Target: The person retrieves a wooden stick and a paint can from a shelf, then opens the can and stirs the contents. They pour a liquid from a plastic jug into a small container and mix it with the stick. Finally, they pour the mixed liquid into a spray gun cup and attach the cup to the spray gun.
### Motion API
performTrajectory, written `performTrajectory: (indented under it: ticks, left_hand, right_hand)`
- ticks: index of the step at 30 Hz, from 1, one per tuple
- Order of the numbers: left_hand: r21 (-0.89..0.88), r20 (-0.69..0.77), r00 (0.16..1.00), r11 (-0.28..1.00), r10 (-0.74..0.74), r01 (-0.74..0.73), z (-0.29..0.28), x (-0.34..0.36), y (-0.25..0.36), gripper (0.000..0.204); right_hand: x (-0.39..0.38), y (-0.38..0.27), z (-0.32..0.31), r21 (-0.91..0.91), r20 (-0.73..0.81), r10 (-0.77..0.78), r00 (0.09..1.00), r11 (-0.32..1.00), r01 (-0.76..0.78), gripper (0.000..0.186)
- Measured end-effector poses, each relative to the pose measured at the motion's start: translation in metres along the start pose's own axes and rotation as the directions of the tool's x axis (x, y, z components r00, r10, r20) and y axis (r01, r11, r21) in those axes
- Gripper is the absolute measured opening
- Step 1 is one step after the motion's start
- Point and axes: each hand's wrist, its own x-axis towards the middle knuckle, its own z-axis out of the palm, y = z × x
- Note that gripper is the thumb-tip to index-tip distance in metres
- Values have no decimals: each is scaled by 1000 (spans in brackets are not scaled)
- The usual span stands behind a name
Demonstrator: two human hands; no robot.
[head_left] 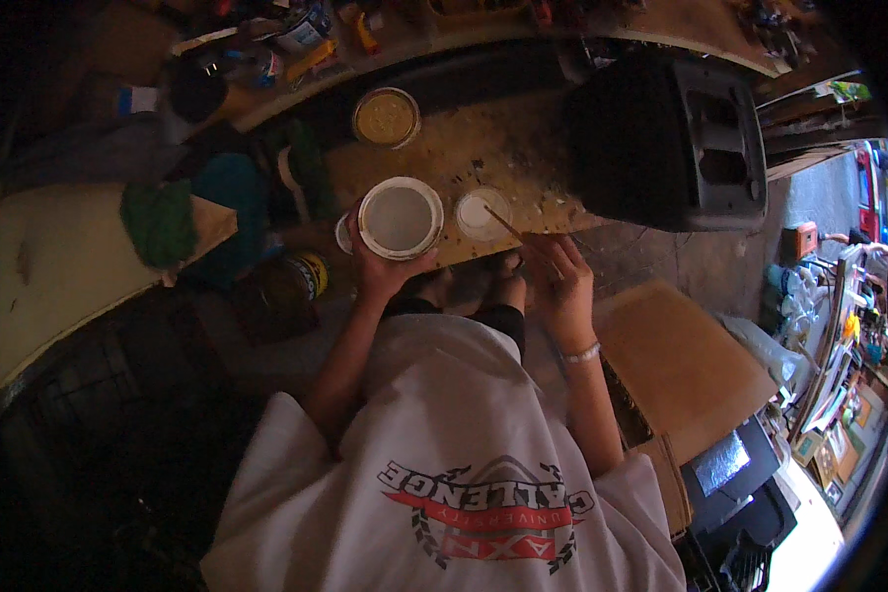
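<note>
My left hand is wrapped round the side of an uncovered round white can with pale contents, at the bench's near edge. Fingers of my right hand pinch a thin wooden stick. The stick's far end is over a small round tub with something white in it; whether it touches the contents I cannot tell. Behind the can lies a round gold-coloured lid with a pale rim. Another pale round edge shows just left of my left hand, mostly hidden.
The worn wooden workbench is spotted with dark bits. A big black speaker-like box stands on its right. A cluttered shelf runs along the back. Green cloth hangs at left. An open cardboard box is by my right arm.
</note>
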Motion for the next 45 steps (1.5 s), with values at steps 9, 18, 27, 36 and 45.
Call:
performTrajectory:
  ticks: [9,18,27,36,45]
  left_hand:
    - [-182,-66,921,912,-385,368,29,-5,-52,112]
    - [-136,7,920,911,-391,388,49,-2,-75,99]
    - [-185,66,964,946,-257,265,53,-2,-84,114]
    - [120,-203,977,992,65,-41,21,-47,-81,119]
    - [-170,-213,956,971,-202,167,-41,-73,-29,80]
  right_hand:
    - [28,59,58,-4,-76,127,989,992,-127,16]
    - [12,91,46,-85,-18,108,994,990,-109,43]
    - [69,-108,-84,-21,338,-250,907,962,273,44]
    - [335,-349,-162,-418,-658,-725,203,576,702,45]
    - [448,-467,-178,-719,-551,-650,523,688,98,66]
